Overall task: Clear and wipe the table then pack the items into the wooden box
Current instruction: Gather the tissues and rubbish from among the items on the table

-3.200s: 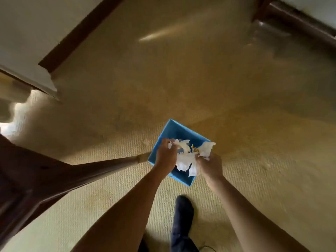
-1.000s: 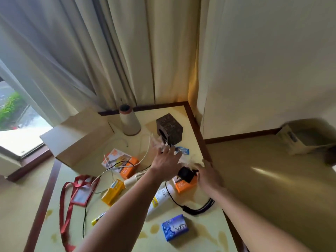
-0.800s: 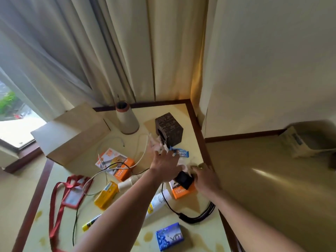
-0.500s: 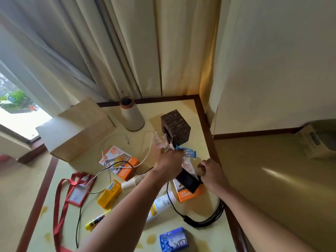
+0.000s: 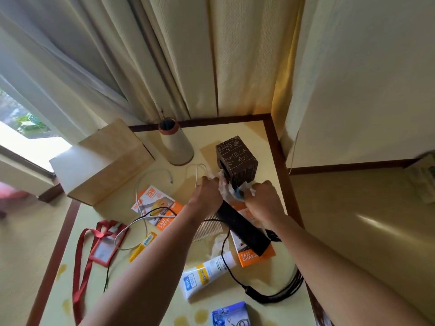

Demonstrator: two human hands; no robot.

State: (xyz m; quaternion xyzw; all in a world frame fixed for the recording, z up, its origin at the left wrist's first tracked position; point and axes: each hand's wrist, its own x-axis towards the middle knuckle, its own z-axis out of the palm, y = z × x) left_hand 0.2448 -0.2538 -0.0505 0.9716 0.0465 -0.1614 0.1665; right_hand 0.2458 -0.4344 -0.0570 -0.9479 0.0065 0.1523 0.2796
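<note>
Yellow table (image 5: 247, 132) bears carved box (image 5: 236, 158), thread cone (image 5: 175, 147), black cable (image 5: 270, 295), tube (image 5: 207, 276).

Both bare forearms reach forward from the lower edge and converge, the left from lower left, the right from lower right. The left hand (image 5: 207, 196) shows its back, knuckles up, fingers curled down around crumpled tissue (image 5: 222, 187). The right hand (image 5: 263, 198) lies just beside it, also back-up, its fingers bent and pinching white tissue too. A narrow gap separates the hands. Both wrists look roughly straight.
</note>
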